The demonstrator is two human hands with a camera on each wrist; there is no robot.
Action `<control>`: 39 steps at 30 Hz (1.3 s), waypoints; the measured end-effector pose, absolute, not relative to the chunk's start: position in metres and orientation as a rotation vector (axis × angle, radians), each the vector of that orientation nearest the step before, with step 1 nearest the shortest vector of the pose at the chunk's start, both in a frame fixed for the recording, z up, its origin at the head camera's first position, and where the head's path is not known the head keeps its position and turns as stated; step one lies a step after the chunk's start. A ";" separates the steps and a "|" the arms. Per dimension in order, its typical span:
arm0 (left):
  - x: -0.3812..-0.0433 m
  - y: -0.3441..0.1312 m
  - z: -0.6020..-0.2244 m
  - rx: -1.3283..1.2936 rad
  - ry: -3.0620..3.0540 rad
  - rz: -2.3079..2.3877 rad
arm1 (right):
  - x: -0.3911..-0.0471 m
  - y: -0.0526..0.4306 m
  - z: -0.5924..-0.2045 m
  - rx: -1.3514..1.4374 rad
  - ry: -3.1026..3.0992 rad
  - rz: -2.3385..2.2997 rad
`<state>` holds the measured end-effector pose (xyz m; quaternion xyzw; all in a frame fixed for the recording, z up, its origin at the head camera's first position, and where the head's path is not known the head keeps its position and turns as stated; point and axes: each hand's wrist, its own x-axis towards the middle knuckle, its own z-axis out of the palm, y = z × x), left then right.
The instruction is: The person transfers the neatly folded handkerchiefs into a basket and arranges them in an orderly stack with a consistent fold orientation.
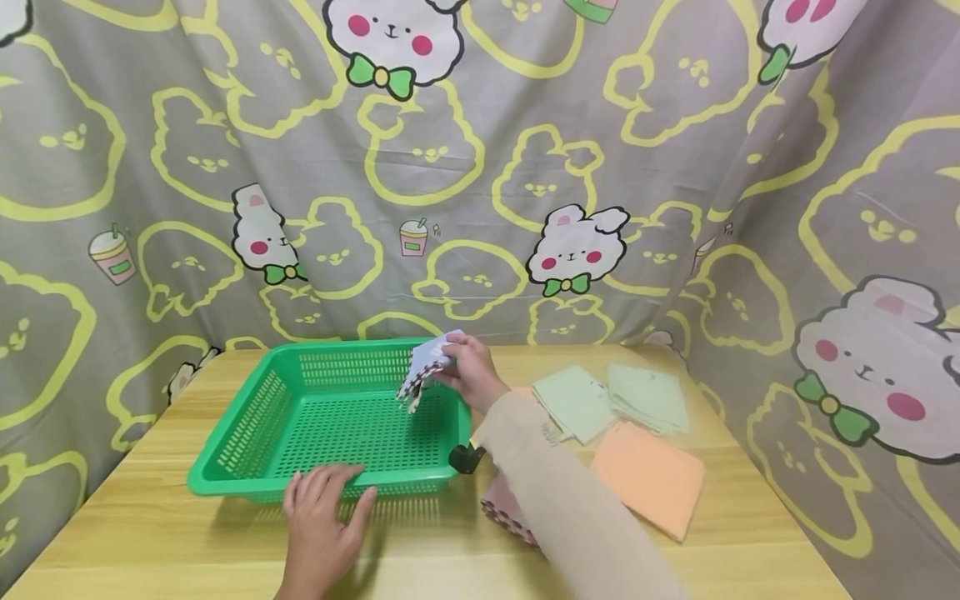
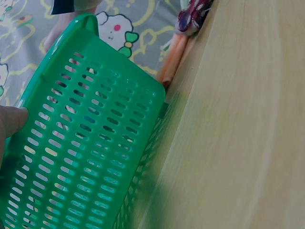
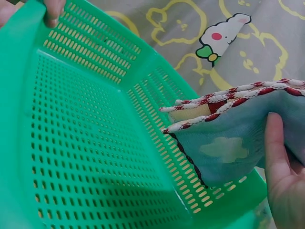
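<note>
A green plastic basket [image 1: 405, 477] with slotted walls stands on the left of the table, its floor bare. My left hand [image 1: 322, 517] grips its front rim, the thumb [image 2: 13, 119] outside and fingers [image 3: 53, 12] hooked over to the inside. Over the basket's right end, my right hand [image 1: 472, 367] pinches a folded blue cloth [image 3: 224, 148]. Red-and-white braided trim runs along the cloth's layered edges, and a pale cloud-like patch shows on its face. The cloth's near corner hangs over the basket's inside.
Right of the basket lie two pale green folded cloths [image 1: 573, 404] and an orange one [image 1: 652, 479]. A pink folded cloth [image 1: 510, 508] with patterned edging is partly under the right sleeve [image 1: 570, 500]. A patterned curtain [image 1: 450, 183] hangs behind the wooden table [image 1: 420, 567].
</note>
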<state>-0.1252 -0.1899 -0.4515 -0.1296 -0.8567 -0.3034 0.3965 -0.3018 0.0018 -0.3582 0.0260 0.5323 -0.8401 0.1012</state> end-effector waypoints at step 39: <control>-0.127 -0.190 -0.453 -0.343 -2.158 -0.765 | -0.300 -0.014 -0.381 -0.187 1.630 -2.289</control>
